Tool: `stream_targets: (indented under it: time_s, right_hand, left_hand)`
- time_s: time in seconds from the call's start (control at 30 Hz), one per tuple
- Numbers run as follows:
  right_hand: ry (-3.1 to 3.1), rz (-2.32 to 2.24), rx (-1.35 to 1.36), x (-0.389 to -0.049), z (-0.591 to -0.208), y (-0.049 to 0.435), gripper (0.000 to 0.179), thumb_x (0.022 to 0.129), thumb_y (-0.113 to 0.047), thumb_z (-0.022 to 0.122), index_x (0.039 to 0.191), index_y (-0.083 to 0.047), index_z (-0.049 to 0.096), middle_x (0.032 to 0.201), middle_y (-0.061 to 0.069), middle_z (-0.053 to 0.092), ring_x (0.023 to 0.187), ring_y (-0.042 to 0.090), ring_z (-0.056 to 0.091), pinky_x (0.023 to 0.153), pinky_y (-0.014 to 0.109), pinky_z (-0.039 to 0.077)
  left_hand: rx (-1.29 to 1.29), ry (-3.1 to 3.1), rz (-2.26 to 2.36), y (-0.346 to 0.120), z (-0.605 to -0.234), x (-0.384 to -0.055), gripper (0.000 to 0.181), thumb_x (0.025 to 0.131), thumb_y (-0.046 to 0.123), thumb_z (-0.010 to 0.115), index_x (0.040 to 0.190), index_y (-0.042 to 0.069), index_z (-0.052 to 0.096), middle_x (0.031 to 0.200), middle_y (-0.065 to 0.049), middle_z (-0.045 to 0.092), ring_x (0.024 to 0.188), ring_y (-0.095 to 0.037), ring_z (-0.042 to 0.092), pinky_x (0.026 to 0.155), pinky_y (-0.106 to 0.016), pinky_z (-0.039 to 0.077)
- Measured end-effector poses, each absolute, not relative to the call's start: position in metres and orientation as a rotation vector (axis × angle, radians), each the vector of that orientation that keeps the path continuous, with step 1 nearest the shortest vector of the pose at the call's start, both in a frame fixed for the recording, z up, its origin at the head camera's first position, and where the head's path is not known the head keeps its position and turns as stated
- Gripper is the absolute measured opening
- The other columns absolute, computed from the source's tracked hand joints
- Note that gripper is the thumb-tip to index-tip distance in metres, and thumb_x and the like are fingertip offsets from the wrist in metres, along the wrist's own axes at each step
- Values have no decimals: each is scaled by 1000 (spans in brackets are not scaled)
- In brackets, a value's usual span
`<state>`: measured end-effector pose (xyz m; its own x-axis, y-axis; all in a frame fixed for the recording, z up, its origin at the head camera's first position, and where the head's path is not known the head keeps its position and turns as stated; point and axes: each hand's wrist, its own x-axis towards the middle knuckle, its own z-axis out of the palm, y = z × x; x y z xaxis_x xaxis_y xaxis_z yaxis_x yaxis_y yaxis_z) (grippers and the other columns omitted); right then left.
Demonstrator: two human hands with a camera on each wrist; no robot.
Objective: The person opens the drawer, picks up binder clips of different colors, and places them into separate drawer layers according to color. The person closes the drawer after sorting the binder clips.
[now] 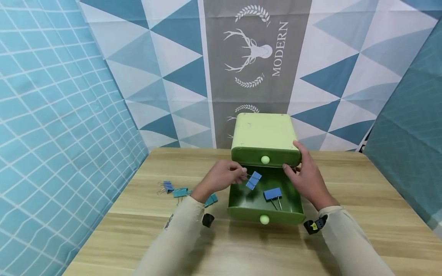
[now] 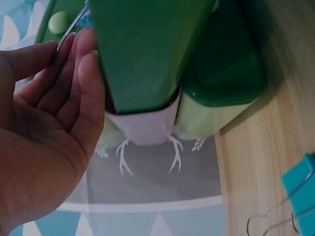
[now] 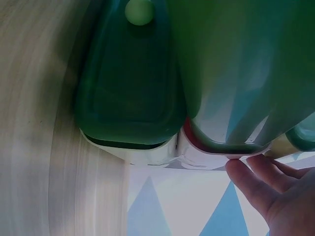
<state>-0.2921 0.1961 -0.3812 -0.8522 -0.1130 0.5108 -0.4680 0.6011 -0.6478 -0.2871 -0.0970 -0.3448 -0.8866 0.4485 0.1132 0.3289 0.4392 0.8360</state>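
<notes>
My left hand [image 1: 223, 177] pinches a blue binder clip [image 1: 253, 180] by its wire handles, over a pulled-out green drawer [image 1: 241, 212]. A second blue binder clip [image 1: 272, 193] lies inside that drawer, its handles toward the front. In the left wrist view, thumb and fingertips meet on the thin wire; the clip body is mostly hidden. My right hand [image 1: 309, 180] rests against the right side of the light green drawer cabinet [image 1: 266, 132], fingers extended along it and the thumb near the upper drawer's lower edge. The right wrist view shows fingertips [image 3: 234, 164] touching the cabinet's side.
On the table left of the cabinet lie a blue binder clip [image 1: 168, 186] and several teal ones [image 1: 180, 192], partly behind the left forearm. A closed lower drawer [image 3: 133, 88] sits beneath the pulled-out one. Patterned cloth [image 1: 172, 76] hangs behind the table.
</notes>
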Motion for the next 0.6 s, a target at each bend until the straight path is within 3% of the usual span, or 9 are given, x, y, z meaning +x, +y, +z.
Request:
stream_targets:
  time_s: [0.2,0.6]
  right_hand:
    - [-2420,1140,462,-290,-381,193,84,98,-18,65,162,-24,11,153,24,33,124,46,50,86,66,48]
    - [-2418,1140,451,-290,-381,195,83,98,-20,64,162,-24,11,151,25,35,121,45,52,86,65,49]
  left_hand:
    - [731,2533,1396,-88,-345,-295,26,104,18,57,100,2,77,93,-6,73,86,-32,70,77,-45,57]
    - [745,2549,1216,-63,-341,-301,25,103,14,59,94,-1,77,88,-8,72,73,-17,71,67,-30,58]
